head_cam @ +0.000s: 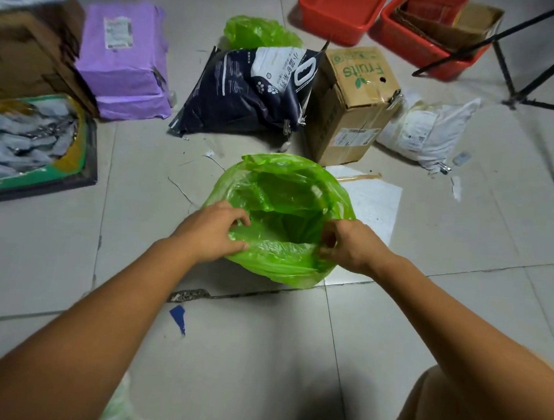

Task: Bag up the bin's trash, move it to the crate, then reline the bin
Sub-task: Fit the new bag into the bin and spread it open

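Observation:
A green plastic liner bag (283, 190) is spread open over a round bin on the tiled floor in the middle of the view; the bin itself is hidden under the plastic. My left hand (214, 229) pinches the bag's near-left rim. My right hand (349, 245) pinches the near-right rim. The bag's inside looks empty. Another green bag (256, 32), filled and bunched, lies on the floor at the back behind a dark sack. Two red crates stand at the far right: one (337, 12) looks empty, the other (424, 45) holds cardboard.
A dark printed sack (248, 91) and a "Fruits" cardboard box (353, 106) lie just behind the bin. A purple parcel (125, 58), a brown box (25, 57) and a tray of packets (32, 147) sit at left. A white parcel (431, 129) and black stand legs (540, 84) are at right.

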